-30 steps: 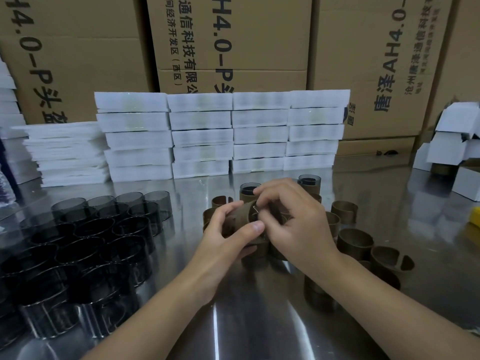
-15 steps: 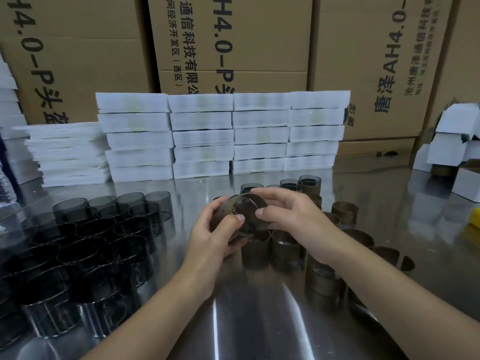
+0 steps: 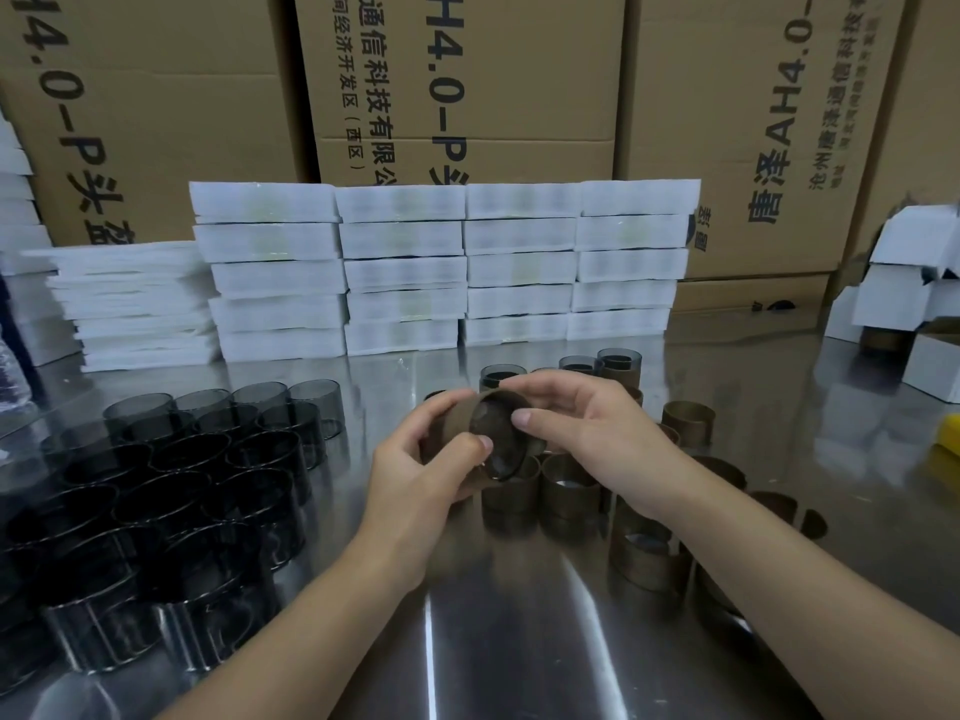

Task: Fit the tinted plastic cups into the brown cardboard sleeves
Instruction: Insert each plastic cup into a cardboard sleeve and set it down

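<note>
Cardboard cartons [image 3: 467, 96] are walling off the back of the view, and the steel table [image 3: 519, 641] is carrying everything in front of them. White stacks [image 3: 405, 267] are lining the table's far side. To your left the loose cups [image 3: 171, 491] are standing packed together, mouths up. To your right the empty sleeves [image 3: 571, 491] are standing in a looser group, and beyond your hands a few sleeved cups [image 3: 618, 362] are standing upright.

You are holding the work above the table, between the two groups. Your left hand [image 3: 415, 475] is pinching the cardboard sleeve [image 3: 449, 428], thumb on the near wall and fingers curled over the far one, with the sleeve lying on its side. Your right hand [image 3: 587, 428] is pinching the tinted cup [image 3: 493, 439] at its exposed end, thumb on the near rim and fingers curled over the top.

The step in hand appears to be seating the cup. You are best served by holding cup and sleeve on one axis and pressing evenly around the rim, since a tilted cup is likely to bind or buckle the thin card. A light squeeze from the left hand should be leaving the sleeve round.

The cup is showing as a dark, smoky disc filling the sleeve's right-hand mouth, its clear edge jutting slightly below the card. How deep it is sitting cannot be told.
</note>
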Demonstrator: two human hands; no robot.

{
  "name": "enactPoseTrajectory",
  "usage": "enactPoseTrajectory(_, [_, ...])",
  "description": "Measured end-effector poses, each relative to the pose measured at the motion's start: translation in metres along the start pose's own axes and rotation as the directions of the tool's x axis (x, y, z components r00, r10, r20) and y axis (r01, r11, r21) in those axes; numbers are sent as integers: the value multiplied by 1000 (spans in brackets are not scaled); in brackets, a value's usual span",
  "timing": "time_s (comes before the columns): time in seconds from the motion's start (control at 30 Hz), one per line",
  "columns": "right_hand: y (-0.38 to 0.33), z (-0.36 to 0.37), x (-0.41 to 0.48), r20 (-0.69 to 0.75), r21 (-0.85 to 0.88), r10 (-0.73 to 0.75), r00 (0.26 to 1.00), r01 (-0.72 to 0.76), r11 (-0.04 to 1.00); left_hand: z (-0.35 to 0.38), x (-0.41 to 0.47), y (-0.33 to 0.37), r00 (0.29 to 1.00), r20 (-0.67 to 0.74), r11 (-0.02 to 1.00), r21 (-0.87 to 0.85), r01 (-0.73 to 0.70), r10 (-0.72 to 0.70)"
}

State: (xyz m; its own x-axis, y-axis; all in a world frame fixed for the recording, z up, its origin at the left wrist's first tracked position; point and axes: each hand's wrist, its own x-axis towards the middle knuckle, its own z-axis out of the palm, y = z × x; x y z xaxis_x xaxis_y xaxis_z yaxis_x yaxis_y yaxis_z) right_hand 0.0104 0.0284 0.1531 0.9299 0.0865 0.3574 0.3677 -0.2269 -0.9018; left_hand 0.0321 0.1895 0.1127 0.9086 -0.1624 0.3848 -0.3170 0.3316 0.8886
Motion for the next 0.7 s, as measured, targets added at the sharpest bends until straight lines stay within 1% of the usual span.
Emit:
enactPoseTrajectory(0.07, [0, -1, 1, -20, 24, 13, 1000, -12, 1000, -1, 1, 0, 999, 32, 999, -37, 37, -36])
enactPoseTrajectory(0.17, [1, -2, 1, -52, 7, 48, 997, -48, 999, -2, 3, -2, 984, 102, 972, -175, 159, -143])
enactPoseTrajectory(0.27, [4, 3, 2, 32, -115, 147, 989, -143, 983, -2, 3, -2, 972, 144, 946, -243, 216, -185])
enactPoseTrajectory(0.3, [5, 6, 2, 52, -132, 187, 981, -178, 975, -1, 3, -1, 970, 151, 944, -243, 225, -192])
enactPoseTrajectory(0.37, [7, 9, 3, 47, -129, 230, 972, -222, 966, -1, 3, -1, 966, 154, 943, -231, 238, -207])
enactPoseTrajectory(0.5, [7, 13, 2, 37, -66, 229, 973, -226, 972, 1, 2, -2, 960, 160, 942, -212, 259, -228])
enactPoseTrajectory(0.6, [9, 14, 2, 12, -36, 185, 983, -184, 982, 3, 1, -2, 965, 150, 952, -186, 243, -217])
enactPoseTrajectory(0.7, [10, 18, 2, -13, -10, 125, 992, -125, 992, 7, 0, 1, 976, 76, 962, -167, 216, -206])
